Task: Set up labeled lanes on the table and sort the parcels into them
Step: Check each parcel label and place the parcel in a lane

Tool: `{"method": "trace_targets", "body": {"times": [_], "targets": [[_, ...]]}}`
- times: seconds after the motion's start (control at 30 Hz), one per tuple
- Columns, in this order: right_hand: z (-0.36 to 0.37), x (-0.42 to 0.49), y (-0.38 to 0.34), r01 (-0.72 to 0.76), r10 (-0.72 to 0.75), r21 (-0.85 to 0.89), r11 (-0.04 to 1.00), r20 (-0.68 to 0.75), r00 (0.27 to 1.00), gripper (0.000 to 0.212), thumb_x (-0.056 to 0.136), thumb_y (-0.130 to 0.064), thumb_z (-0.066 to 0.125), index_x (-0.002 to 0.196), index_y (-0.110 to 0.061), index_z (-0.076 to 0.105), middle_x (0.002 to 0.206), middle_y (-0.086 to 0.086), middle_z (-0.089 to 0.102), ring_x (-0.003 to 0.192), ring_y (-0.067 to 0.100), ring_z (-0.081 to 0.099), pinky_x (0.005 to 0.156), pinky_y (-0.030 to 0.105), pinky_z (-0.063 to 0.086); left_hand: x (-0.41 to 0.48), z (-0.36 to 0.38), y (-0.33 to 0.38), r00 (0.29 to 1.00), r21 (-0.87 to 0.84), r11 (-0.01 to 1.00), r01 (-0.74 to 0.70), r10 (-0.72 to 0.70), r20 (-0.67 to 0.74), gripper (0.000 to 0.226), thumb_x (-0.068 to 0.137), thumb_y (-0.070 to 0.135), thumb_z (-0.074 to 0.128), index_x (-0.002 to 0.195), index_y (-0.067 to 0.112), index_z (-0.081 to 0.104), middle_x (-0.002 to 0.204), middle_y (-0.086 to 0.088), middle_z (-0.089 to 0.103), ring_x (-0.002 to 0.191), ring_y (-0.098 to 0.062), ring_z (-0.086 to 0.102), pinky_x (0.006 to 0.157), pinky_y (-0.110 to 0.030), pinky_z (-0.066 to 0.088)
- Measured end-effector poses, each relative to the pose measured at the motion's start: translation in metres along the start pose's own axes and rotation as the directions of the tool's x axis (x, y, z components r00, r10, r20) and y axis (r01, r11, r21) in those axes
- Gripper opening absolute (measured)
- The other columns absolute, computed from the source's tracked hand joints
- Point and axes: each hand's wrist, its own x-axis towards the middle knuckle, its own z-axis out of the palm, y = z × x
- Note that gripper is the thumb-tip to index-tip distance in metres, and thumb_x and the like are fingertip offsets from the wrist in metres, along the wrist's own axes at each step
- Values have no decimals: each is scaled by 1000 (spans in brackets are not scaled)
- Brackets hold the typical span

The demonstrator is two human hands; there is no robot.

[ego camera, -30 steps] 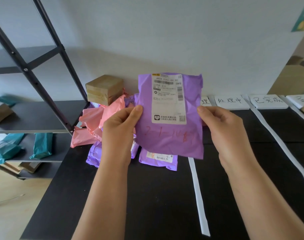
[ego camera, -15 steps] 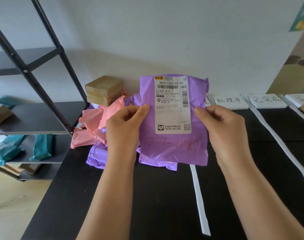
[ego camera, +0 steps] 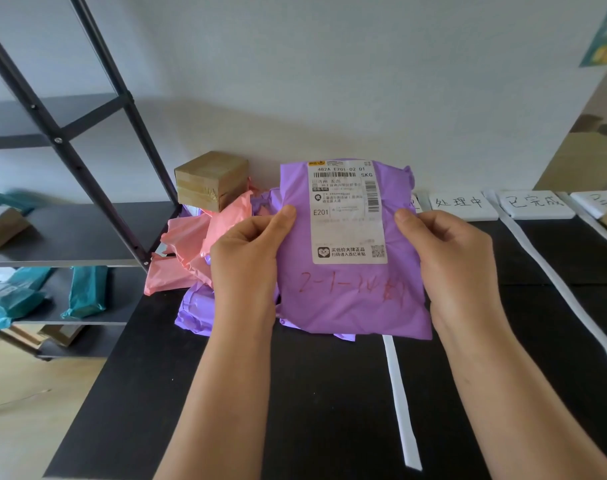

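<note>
Pinching the flat purple plastic mailer parcel (ego camera: 350, 299) by its side edges, thumbs in front, the left hand (ego camera: 246, 258) and right hand (ego camera: 451, 258) hold it upright above the black table (ego camera: 295, 410) so its white shipping label (ego camera: 347, 216) faces the wearer, probably for reading. White handwritten lane cards (ego camera: 457, 204) stand far right, heading white tape strips (ego camera: 399, 403); pink and purple mailers (ego camera: 191, 244) wait far left.
</note>
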Motion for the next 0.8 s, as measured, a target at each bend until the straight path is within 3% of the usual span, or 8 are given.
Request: {"method": "trace_targets", "body": {"times": [0.13, 0.23, 0.33, 0.5, 0.73, 0.8], "targets": [[0, 0, 2, -28, 28, 3, 1000, -15, 999, 33, 93, -35, 67, 71, -11, 65, 65, 8, 61, 64, 27, 54, 61, 32, 43, -2, -1, 0, 998, 34, 999, -2, 0, 60, 25, 84, 40, 75, 84, 15, 78, 91, -6, 76, 80, -12, 65, 83, -41, 56], [-3, 1, 4, -68, 70, 38, 997, -49, 996, 38, 93, -35, 66, 76, -1, 62, 73, 18, 61, 69, 35, 53, 61, 33, 42, -3, -4, 0, 990, 52, 999, 2, -9, 139, 28, 83, 45, 73, 89, 18, 79, 91, -7, 75, 79, -10, 65, 76, -31, 56], [-5, 4, 5, -120, 125, 76, 990, -70, 990, 40, 93, -35, 65, 82, 3, 62, 84, 24, 64, 75, 39, 58, 64, 36, 42, -3, -7, -1, 982, 64, 998, 16, -27, 185, 20, 76, 41, 79, 86, 23, 80, 86, 5, 76, 79, -6, 69, 68, -22, 56], [-4, 6, 6, -194, 205, 146, 970, -65, 977, 42, 93, -34, 67, 88, 7, 62, 92, 28, 66, 93, 45, 61, 68, 38, 44, -3, -9, -3, 981, 75, 997, 33, -47, 187, 15, 75, 34, 83, 78, 20, 79, 87, 0, 77, 83, -19, 70, 84, -40, 57], [-5, 3, 6, -163, 173, 148, 976, -59, 983, 41, 94, -31, 65, 88, 10, 62, 90, 30, 64, 85, 47, 59, 66, 37, 43, -2, -9, -5, 982, 70, 997, 35, -47, 181, 13, 77, 31, 83, 75, 19, 78, 85, -1, 77, 80, -16, 69, 80, -36, 56], [-6, 3, 6, -150, 159, 127, 980, -63, 985, 41, 95, -31, 65, 86, 8, 60, 87, 29, 64, 75, 42, 57, 64, 36, 42, -2, -9, -6, 982, 79, 997, 24, -39, 185, 12, 78, 31, 82, 76, 20, 78, 85, 0, 76, 80, -16, 69, 76, -34, 56]]}}
